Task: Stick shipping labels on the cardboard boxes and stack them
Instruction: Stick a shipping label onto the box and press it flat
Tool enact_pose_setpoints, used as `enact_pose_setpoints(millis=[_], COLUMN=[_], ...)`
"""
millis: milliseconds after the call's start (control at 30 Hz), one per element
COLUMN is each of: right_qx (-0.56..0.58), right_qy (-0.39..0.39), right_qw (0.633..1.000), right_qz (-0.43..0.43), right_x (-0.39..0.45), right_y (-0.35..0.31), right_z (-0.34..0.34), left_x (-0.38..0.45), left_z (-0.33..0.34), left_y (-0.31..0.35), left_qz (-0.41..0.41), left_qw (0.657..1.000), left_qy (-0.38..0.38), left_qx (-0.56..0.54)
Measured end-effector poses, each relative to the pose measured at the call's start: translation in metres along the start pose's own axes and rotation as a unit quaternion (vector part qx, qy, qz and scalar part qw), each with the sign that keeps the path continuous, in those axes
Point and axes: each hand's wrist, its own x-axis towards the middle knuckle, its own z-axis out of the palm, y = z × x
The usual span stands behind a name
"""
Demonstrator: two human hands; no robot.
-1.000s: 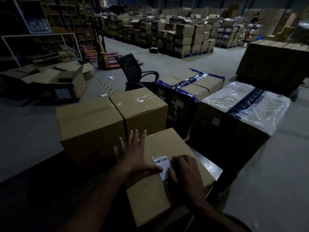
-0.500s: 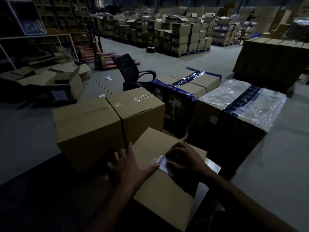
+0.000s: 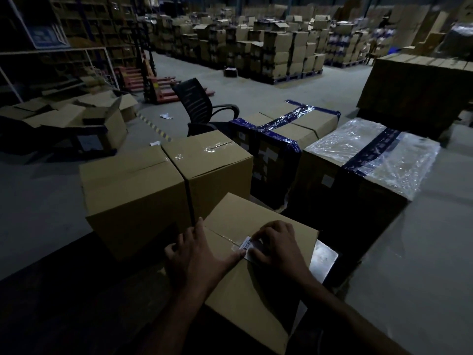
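Box: I see the nearest cardboard box [image 3: 256,290] at the worktop's [image 3: 323,260] right edge.
Label: shipping label [image 3: 246,245] lies on its top seam.
Left hand [image 3: 197,254]: fingers spread flat, steadying the box.
Right hand [image 3: 275,245]: fingertips press the label down.
Behind: two sealed boxes [image 3: 163,183], touching.

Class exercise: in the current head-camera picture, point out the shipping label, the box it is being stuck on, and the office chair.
shipping label [image 3: 246,244], head view, on its barcode end left of the fingers.
box [image 3: 245,216], head view, on its bare top flap.
office chair [image 3: 195,100], head view, on its backrest.
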Motion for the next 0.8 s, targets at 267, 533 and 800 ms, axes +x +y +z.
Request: enact_pose_setpoints(millis=[267, 533, 800], right_qx=[0.0, 0.003, -0.026], right_qy=[0.003, -0.001, -0.002], right_qw=[1.0, 1.0, 1.0], right_qz=[0.005, 0.011, 0.013], right_x=[-0.0002, -0.0012, -0.0041], right_y=[-0.0004, 0.0004, 0.0009], right_z=[-0.002, -0.0044, -0.0053], left_x=[0.0013, 0.0011, -0.0002], left_z=[-0.0025, -0.0012, -0.0032], left_y=[0.0004, 0.0004, -0.0006], left_qz=[-0.001, -0.004, -0.004], left_qw=[1.0, 1.0, 1.0], left_qy=[-0.004, -0.003, -0.017], left_qx=[0.014, 0.012, 0.002])
